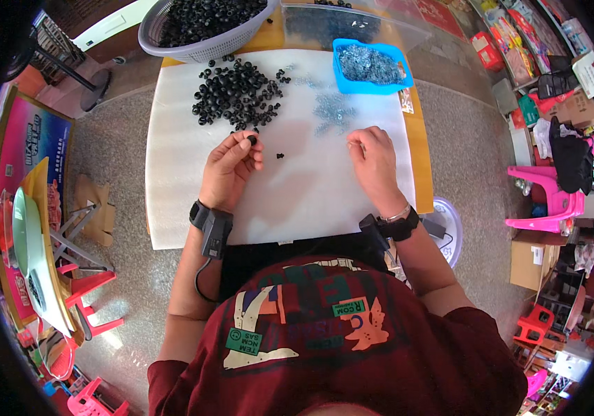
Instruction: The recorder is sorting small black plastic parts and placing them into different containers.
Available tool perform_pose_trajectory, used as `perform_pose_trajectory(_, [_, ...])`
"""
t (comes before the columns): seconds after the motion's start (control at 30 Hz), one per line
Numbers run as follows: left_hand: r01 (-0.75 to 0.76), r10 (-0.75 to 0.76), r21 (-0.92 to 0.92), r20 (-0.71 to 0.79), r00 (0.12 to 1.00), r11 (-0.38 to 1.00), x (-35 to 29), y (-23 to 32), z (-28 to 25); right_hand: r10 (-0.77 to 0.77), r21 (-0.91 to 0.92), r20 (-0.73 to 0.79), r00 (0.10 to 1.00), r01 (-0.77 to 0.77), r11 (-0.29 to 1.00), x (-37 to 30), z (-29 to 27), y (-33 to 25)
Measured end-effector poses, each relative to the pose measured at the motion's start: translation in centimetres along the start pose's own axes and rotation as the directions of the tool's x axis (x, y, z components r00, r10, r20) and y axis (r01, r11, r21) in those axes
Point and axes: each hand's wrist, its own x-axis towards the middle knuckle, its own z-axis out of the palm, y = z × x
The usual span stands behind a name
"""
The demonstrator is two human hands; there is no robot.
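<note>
Left hand [231, 166], lower left of the blue tray [373, 89]: grip narrow, thumb and forefinger pinching one small black piece [252, 140], which could slip out and roll if squeezed off-centre. Right hand [374, 163], below the blue tray: fingers curled inward, contents of grip cannot be told; anything small and clear dropped there could be lost against the white sheet [179, 180]. Black heap [231, 96], left of the blue tray, and clear pieces [335, 112], just below it: loose, liable to mix if a sleeveless forearm sweeps across.

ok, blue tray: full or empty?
Not empty: the blue tray has clear pieces heaped across most of it. Can't tell how deep.
</note>
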Motion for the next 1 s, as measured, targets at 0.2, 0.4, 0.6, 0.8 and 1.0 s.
perform_pose_trajectory(0.2, [-0.009, 0.009, 0.0, 0.014, 1.0, 1.0, 0.1, -0.1, -0.4, -0.112, -0.073, 0.055, 0.992, 0.116, 0.991, 1.5, 0.6, -0.9])
perform_pose_trajectory(0.4, [-0.012, 0.012, 0.015, 0.021, 1.0, 1.0, 0.1, 0.0, -0.3, -0.099, -0.05, 0.057, 0.993, 0.102, 0.994, 1.4, 0.9, -0.2])
perform_pose_trajectory(0.6, [-0.003, 0.003, 0.017, 0.008, 1.0, 1.0, 0.1, 0.0, -0.3, -0.059, 0.009, 0.023, 0.998, 0.059, 0.998, 1.1, 0.6, -0.2])
perform_pose_trajectory(0.8, [0.0, -0.001, 0.025, 0.006, 1.0, 1.0, 0.1, 0.1, -0.3, -0.039, -0.027, 0.067, 0.997, 0.041, 0.999, 0.9, 0.4, 0.0])
perform_pose_trajectory(1.0, [0.004, -0.005, 0.019, 0.015, 1.0, 1.0, 0.2, 0.0, -0.4, 0.043, 0.056, 0.017, 0.999, -0.044, 0.997, 0.7, -0.5, 0.4])
